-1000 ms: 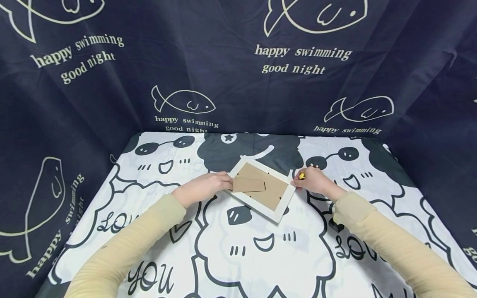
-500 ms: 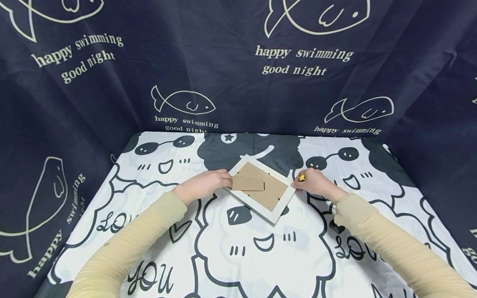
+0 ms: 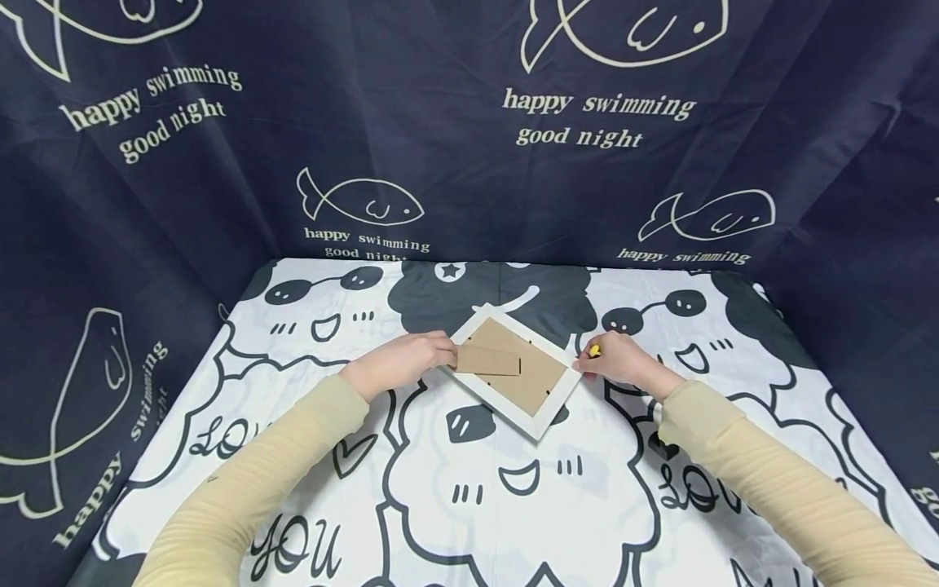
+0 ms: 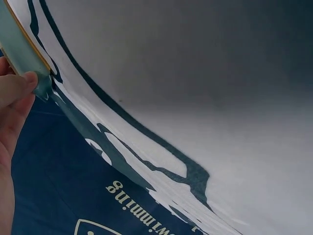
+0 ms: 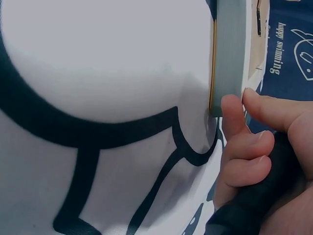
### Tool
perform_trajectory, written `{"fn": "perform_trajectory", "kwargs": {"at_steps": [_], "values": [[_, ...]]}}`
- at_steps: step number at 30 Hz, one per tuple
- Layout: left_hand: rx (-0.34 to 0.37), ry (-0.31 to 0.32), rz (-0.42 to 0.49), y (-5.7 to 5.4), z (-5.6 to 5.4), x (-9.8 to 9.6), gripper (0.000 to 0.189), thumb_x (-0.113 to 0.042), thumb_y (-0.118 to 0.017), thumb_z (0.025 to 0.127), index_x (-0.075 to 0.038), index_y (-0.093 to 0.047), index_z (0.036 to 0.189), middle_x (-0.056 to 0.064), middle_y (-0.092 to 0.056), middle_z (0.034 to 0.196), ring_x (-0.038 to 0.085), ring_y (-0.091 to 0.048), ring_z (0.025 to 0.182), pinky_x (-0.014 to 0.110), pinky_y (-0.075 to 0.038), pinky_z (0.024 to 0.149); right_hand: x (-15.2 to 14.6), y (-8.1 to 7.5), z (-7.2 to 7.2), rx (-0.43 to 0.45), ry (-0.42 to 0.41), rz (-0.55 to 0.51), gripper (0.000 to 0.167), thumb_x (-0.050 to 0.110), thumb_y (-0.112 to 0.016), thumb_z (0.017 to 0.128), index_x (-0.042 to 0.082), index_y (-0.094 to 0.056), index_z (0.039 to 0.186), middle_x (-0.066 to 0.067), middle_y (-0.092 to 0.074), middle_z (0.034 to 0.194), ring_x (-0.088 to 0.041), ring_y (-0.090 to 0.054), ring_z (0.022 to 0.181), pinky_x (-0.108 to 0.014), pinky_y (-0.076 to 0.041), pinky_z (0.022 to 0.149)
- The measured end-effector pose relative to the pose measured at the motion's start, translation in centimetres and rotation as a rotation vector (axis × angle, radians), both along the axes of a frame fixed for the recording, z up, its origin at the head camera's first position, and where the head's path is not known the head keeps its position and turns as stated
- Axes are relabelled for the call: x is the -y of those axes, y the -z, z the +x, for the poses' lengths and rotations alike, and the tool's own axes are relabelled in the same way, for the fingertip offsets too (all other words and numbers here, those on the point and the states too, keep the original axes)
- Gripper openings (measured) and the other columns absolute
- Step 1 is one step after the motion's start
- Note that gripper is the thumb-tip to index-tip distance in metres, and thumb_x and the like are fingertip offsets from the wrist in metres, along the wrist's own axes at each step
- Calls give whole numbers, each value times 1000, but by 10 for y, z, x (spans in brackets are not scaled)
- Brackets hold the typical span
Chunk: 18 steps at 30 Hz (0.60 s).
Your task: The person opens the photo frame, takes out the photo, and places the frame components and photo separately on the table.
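A white picture frame point(image 3: 506, 408) is face down in the middle of the table, one corner turned toward me. Its brown backboard point(image 3: 539, 379) shows, with a cardboard stand flap point(image 3: 487, 360) lying across it and small dark tabs around the edge. My left hand point(image 3: 402, 364) grips the frame's left corner, thumb on one side as the left wrist view shows. At the right corner, my right hand point(image 3: 619, 357) pinches the frame between thumb and index finger. Its other fingers curl round a black handle point(image 5: 254, 205); a yellow end point(image 3: 595, 349) pokes out above. The tool's working end is hidden.
A white tablecloth point(image 3: 513, 522) with black cartoon figures and lettering covers the table. Dark blue curtains point(image 3: 469, 122) printed with fish stand behind it and along both sides.
The frame has turned slightly clockwise: its far corner shifted a little right and its near corner a little left. Both hands keep their hold with hardly any movement.
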<state>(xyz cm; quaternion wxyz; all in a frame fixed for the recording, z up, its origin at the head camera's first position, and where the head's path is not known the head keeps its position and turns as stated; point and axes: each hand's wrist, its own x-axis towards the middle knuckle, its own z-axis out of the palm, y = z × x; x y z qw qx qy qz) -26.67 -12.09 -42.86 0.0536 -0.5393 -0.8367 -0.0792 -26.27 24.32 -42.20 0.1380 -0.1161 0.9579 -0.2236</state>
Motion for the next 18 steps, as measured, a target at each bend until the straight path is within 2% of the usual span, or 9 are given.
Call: {"fn": "perform_trajectory", "kwargs": {"at_steps": [6, 9, 14, 18], "values": [[-8, 10, 4, 1, -1, 1, 39, 15, -64, 74, -14, -70, 100, -4, -64, 107, 11, -55, 105, 22, -45, 93, 0, 2, 0, 12, 10, 8, 21, 24, -67, 86, 8, -63, 73, 1, -64, 59, -11, -41, 54, -25, -30, 51], [-6, -5, 1, 2, -1, 1, 37, 11, -68, 74, -14, -70, 101, -4, -64, 108, 11, -55, 106, 23, -46, 92, 1, 1, 0, 10, 3, 5, 21, 24, -67, 86, 8, -62, 74, 1, -64, 60, -11, -42, 55, -25, -31, 52], [-20, -56, 8, 2, 3, -2, 22, -6, -74, 78, -15, -70, 97, -4, -64, 104, 12, -55, 100, 26, -48, 88, 2, -6, 0, -5, -36, 0, 16, 20, -66, 87, 6, -63, 81, -1, -66, 62, -11, -44, 53, -25, -31, 52], [-39, -142, 57, 2, 9, -8, 14, -18, -71, 81, -14, -69, 94, -2, -64, 99, 14, -55, 95, 27, -48, 86, 1, -21, -2, -54, -39, -17, 14, 19, -65, 88, 5, -66, 90, -4, -68, 66, -11, -47, 53, -25, -34, 50]]}}
